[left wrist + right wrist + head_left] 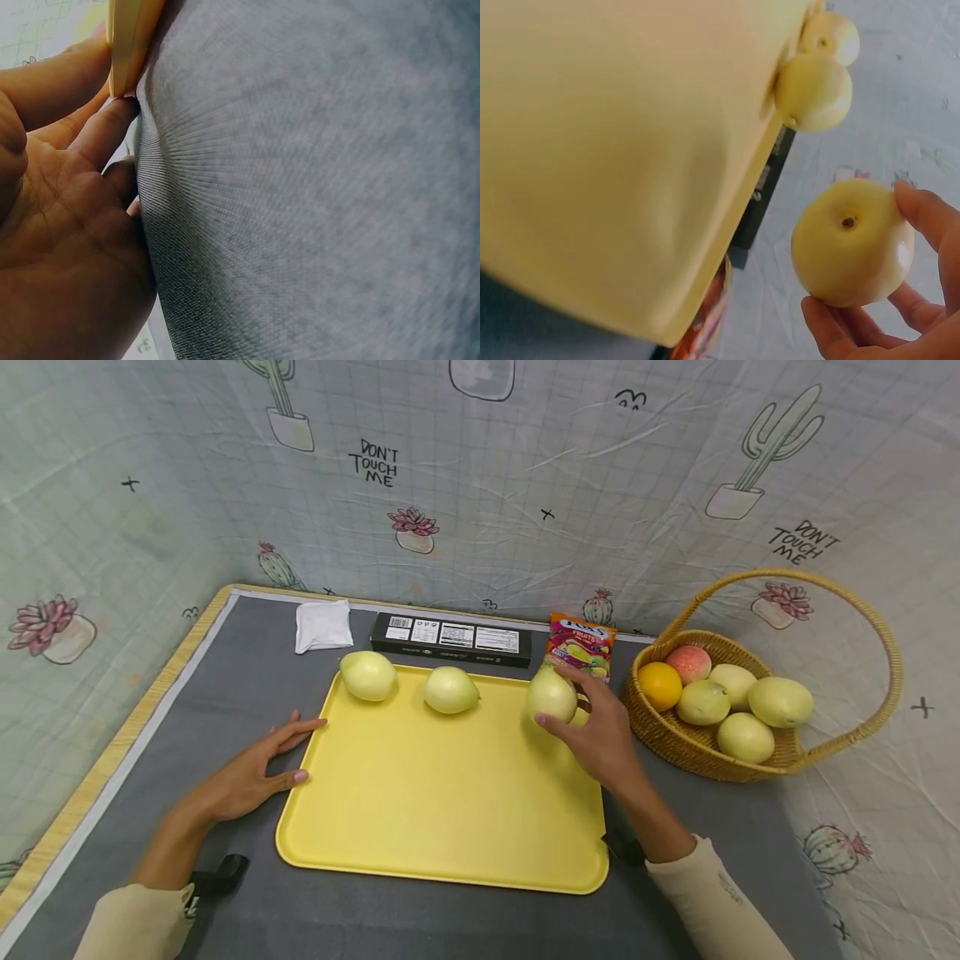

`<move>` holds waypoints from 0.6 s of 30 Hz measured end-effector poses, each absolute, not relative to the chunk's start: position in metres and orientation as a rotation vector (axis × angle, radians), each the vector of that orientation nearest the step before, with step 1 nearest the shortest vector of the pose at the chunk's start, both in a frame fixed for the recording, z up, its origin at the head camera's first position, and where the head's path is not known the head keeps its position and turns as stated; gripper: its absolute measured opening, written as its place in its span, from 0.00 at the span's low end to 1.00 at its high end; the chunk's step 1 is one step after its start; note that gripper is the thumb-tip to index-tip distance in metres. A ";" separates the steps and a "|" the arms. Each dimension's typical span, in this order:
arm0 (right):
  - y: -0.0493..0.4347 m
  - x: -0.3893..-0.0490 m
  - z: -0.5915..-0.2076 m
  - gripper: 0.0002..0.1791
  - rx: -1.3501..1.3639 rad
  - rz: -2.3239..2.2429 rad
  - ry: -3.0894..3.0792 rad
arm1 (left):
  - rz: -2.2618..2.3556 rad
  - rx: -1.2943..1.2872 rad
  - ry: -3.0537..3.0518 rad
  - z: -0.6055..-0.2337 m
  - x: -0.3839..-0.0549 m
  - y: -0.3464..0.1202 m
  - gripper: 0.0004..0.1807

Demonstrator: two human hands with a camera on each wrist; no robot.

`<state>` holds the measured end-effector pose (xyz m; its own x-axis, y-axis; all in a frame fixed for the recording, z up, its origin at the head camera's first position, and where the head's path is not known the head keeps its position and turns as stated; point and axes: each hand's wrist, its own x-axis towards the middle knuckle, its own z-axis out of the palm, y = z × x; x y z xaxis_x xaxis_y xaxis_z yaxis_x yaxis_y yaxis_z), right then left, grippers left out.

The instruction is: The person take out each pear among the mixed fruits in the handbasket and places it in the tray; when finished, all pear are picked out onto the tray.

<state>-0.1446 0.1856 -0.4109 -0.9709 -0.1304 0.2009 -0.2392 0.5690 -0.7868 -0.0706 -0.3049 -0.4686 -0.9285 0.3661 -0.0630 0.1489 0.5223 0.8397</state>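
My right hand (600, 731) grips a pale yellow-green pear (552, 695) between thumb and fingers, over the back right corner of the yellow tray (450, 793). In the right wrist view this pear (851, 244) hangs apart from the tray surface, its dark end pit showing. Two similar fruits lie along the tray's back edge: one pear (368, 676) in the left corner and another pear (451, 690) near the middle. My left hand (243, 777) rests at the tray's left edge, fingers extended, thumb and fingertips touching the rim (124, 52).
A wicker basket (675, 747) at the right holds a peach (688, 664), an orange (660, 686) and several pale fruits. Behind the tray lie a white packet (323, 626), a long black box (452, 640) and a candy bag (581, 643). A printed curtain stands behind.
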 end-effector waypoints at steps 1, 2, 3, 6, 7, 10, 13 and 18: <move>0.183 -0.146 -0.412 0.42 0.322 1.371 -2.694 | 1.364 0.435 2.531 -0.469 -0.071 -0.305 0.41; 0.181 -0.148 -0.413 0.41 0.326 1.366 -2.718 | 1.364 0.435 2.530 -0.468 -0.070 -0.305 0.41; 0.178 -0.150 -0.414 0.41 0.333 1.361 -2.739 | 1.362 0.432 2.529 -0.468 -0.070 -0.305 0.41; 0.172 -0.155 -0.417 0.40 0.347 1.340 -2.803 | 1.358 0.427 2.528 -0.469 -0.070 -0.305 0.41; 0.170 -0.157 -0.418 0.40 0.352 1.329 -2.818 | 1.356 0.428 2.527 -0.469 -0.070 -0.305 0.41; 0.164 -0.164 -0.421 0.40 0.365 1.291 -2.850 | 1.352 0.430 2.527 -0.469 -0.070 -0.305 0.41; 0.160 -0.169 -0.423 0.40 0.384 1.261 -2.874 | 1.358 0.435 2.527 -0.468 -0.069 -0.305 0.41; 0.153 -0.177 -0.425 0.40 0.413 1.230 -2.916 | 1.367 0.453 2.533 -0.469 -0.068 -0.306 0.40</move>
